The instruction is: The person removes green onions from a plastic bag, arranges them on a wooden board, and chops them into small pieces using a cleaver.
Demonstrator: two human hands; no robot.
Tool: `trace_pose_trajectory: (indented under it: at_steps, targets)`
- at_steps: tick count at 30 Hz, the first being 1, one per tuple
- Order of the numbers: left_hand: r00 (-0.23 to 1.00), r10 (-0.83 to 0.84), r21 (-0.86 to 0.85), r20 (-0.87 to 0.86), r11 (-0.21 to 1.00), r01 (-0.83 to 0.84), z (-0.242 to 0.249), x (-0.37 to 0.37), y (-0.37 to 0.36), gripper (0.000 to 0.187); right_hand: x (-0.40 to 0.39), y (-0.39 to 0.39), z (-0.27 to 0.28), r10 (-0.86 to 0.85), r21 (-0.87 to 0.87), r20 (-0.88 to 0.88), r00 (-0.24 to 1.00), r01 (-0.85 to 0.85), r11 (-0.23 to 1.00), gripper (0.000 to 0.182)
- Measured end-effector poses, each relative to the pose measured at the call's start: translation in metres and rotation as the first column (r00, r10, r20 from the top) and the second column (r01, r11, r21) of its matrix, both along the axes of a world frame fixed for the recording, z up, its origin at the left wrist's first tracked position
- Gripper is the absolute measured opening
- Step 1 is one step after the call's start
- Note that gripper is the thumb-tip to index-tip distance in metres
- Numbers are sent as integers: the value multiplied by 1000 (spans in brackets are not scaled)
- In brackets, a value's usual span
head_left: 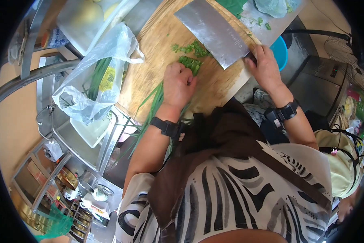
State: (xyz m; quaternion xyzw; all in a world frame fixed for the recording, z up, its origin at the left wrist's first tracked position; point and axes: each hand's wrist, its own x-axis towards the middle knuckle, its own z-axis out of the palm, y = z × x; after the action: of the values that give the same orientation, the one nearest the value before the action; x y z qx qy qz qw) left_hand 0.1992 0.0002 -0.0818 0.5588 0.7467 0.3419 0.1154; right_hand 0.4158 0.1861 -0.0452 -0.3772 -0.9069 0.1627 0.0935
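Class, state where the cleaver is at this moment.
In the head view the cleaver lies over the round wooden board, its handle in the right hand, just beyond the green stalks pinned by the left hand.

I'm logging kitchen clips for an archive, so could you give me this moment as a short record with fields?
Setting: kitchen counter seen from above
Surface: round wooden chopping board
Left hand: pressing down a bunch of long green chives
Right hand: gripping the handle of a broad steel cleaver, blade lifted above the board
Cut pieces: small chopped greens beside the blade
Nearby: clear plastic bag holding more greens, left of the board
Wrists: black bands on both
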Motion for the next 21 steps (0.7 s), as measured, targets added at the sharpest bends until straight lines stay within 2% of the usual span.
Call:
trace_pose_trajectory:
  at_steps: [1,3,6,8,9,10,11,12,14,15,16,18,19,20,21]
  targets:
    - [1000,6,11,0,1000,-6,2,-1,1,29,6,2,-5,-14,2,95,995,14,1000,39]
    - [999,-11,-34,46,999,12,7,-2,0,29,6,-1,-14,0,-23,88,996,2,1000,41]
    - [1000,-11,-59,21,998,12,5,-3,1,29,2,11,-15,8,-68,91,996,-1,998,45]
    - [1000,0,-69,12,998,0,8,-2,3,29,5,32,-20,-16,-471,43,999,34,881,36]
    - [1000,8,-82,2,997,-8,9,-1,4,29,5,40,-14,-9,-469,42,999,27,883,36]
    - [1000,15,-79,1,997,-15,11,0,5,29,4,50,0,-167,-883,-5,986,74,464,30]
    - [1000,14,-100,-7,995,-14,13,0,6,30,2,56,9,-317,-993,51,947,15,-114,25]
    - [1000,12,-121,-14,993,-13,14,0,7,30,0,55,14,-310,-994,50,949,16,-111,25]
    - [1000,21,-133,-14,991,-23,14,1,8,30,-6,40,23,-318,-960,104,942,12,-279,16]
    - [1000,23,-148,-13,989,-24,13,1,8,30,-15,28,33,-324,-981,152,934,101,-167,19]
    - [1000,25,-148,-12,989,-26,13,1,8,30,-21,13,45,-281,-982,149,948,176,73,20]
    - [999,27,-140,-26,990,-30,13,1,8,28,-17,2,41,-38,-885,132,991,135,445,21]
    - [999,28,-139,-23,990,-31,13,2,9,28,-15,-4,46,-36,-885,135,990,137,445,21]
    - [999,35,-145,-31,989,-39,13,2,9,28,-14,-10,55,142,-695,63,988,-58,717,18]
    - [998,39,-153,-39,987,-44,13,2,9,27,-16,-18,64,328,-419,54,943,-276,865,17]
